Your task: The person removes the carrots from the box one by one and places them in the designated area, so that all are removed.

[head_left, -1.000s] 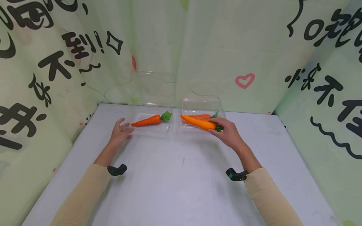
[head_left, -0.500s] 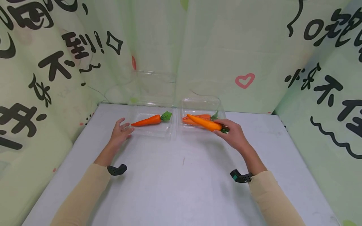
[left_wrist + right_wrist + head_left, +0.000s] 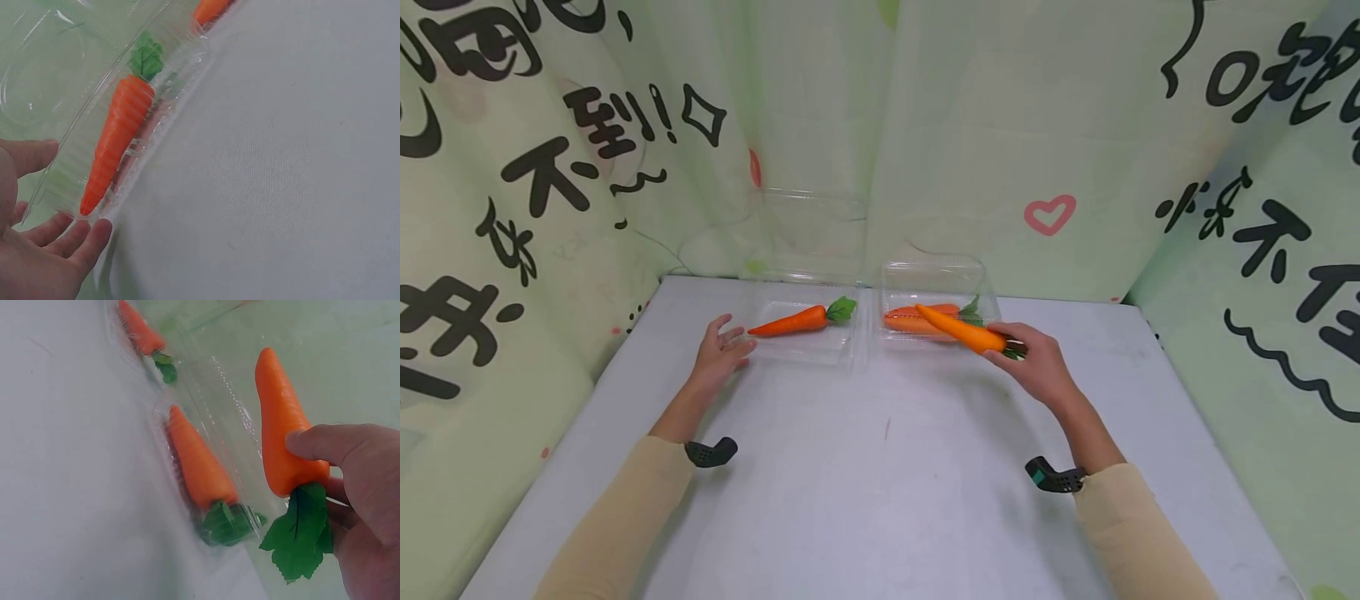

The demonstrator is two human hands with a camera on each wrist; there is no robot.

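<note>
My right hand pinches a light orange carrot by its leafy end, above the front of the right clear box. Inside that box lies another carrot, and more orange shows beside it in the head view. In the left clear box rests one red-orange carrot, its green leaves toward the right. The left hand stands at that box's left end with fingers spread, its fingertips at the clear wall; whether they press it I cannot tell.
Both boxes stand side by side at the back edge of the white table, their clear lids raised. A pale green curtain with black lettering surrounds the table. Each wrist wears a black device.
The right hand has moved right and toward the person with its carrot, uncovering more of the carrots in the right box. My left hand has stayed in place.
</note>
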